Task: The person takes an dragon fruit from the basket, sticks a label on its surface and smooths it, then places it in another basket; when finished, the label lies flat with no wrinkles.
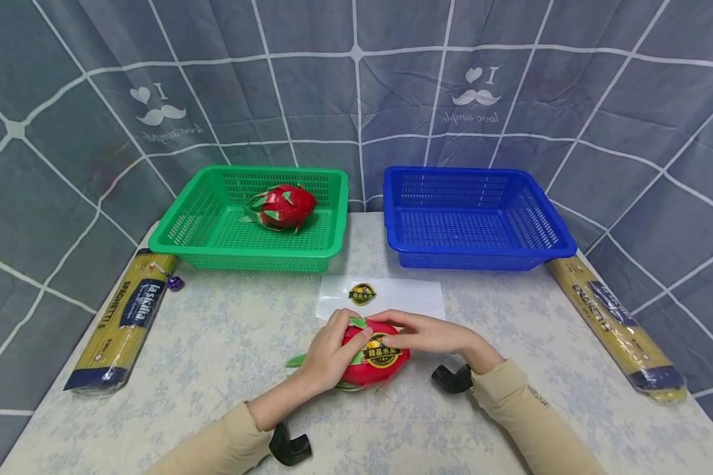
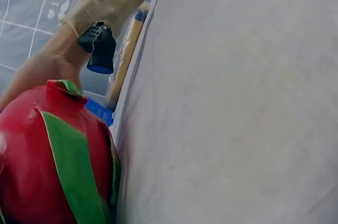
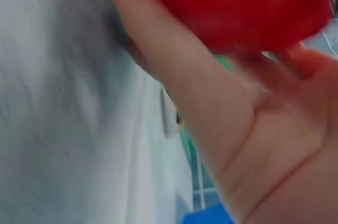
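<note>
Our left hand [image 1: 328, 348] grips the dragon fruit [image 1: 365, 375] on the table [image 1: 404, 429]; our right hand [image 1: 430, 333] curves loosely round its other end, thumb [image 1: 398, 341] at the label [image 1: 383, 355] — best we smooth that from the middle outward, gently.

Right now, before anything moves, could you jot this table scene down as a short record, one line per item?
Left hand: grips a dragon fruit at its left
Right hand: holds the same fruit, thumb at its black-and-gold sticker
White sheet: beyond the hands, bearing a similar label
Green basket: back left, containing another red fruit
Blue basket: back right
Pasta: left packet, right packet
Lollipop: at the left packet's edge
</note>
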Motion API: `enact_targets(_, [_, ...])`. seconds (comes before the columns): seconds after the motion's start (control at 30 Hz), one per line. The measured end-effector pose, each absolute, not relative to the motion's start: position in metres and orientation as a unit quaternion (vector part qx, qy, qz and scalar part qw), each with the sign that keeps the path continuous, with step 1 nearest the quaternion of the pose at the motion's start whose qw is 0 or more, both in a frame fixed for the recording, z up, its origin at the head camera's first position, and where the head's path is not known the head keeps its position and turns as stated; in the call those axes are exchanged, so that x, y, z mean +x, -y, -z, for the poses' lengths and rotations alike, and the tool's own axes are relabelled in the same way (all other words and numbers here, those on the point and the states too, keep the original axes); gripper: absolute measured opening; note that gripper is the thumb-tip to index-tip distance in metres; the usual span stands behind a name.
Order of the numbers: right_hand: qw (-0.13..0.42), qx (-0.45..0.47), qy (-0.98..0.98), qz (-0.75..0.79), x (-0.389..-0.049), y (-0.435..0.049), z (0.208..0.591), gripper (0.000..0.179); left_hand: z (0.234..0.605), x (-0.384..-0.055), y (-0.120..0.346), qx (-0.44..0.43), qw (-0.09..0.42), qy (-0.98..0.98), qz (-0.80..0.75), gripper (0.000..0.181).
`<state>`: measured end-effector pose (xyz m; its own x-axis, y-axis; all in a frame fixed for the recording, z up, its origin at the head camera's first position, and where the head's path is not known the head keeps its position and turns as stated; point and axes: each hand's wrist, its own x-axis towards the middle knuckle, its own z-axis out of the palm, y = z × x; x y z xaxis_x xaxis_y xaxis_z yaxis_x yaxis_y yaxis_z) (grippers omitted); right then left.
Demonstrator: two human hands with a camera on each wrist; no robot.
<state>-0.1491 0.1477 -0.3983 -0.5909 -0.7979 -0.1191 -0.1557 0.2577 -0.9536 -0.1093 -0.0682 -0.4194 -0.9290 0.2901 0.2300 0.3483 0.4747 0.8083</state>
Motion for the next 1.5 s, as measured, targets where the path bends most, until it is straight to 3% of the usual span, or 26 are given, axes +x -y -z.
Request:
enact_targets(0.13, [0.32,-0.348,-0.707,0.525,-0.152,-0.153,0.402,0.063,0.419,-0.111,0.069,-0.198,0.026,0.865,0.46,0.019])
enact_targets(0.23, [0.336,-0.353,-0.683,0.544,-0.157,-0.159,0.404,0.064,0.416,-0.115,0.072,-0.208,0.007,0.873,0.44,0.026])
enact_targets(0.43, [0.364,-0.377,-0.619,0.585,-0.175,-0.193,0.401,0.062,0.401,-0.136,0.084,-0.188,-0.072,0.823,0.531,0.039])
enact_targets(0.63, [0.262,-0.353,-0.534,0.722,-0.189,-0.241,0.377,0.053,0.39,-0.179,0.081,-0.123,-0.099,0.698,0.698,0.032])
enact_targets(0.77, [0.143,-0.226,-0.559,0.785,-0.198,-0.254,0.352,0.052,0.39,-0.201,0.064,-0.112,-0.106,0.689,0.708,0.025])
enact_targets(0.93, [0.058,-0.054,-0.664,0.744,-0.222,-0.25,0.329,0.067,0.392,-0.219,0.035,-0.119,-0.079,0.701,0.698,0.031])
enact_targets(1.1, [0.019,0.004,-0.784,0.621,-0.246,-0.249,0.323,0.078,0.39,-0.23,0.011,-0.09,-0.042,0.704,0.704,0.032])
enact_targets(1.3, [0.049,0.008,-0.866,0.497,-0.273,-0.244,0.336,0.082,0.39,-0.238,-0.002,-0.054,0.006,0.693,0.719,0.027])
enact_targets(1.5, [0.108,-0.013,-0.914,0.392,-0.283,-0.241,0.345,0.076,0.391,-0.239,-0.003,-0.046,0.004,0.701,0.711,0.028])
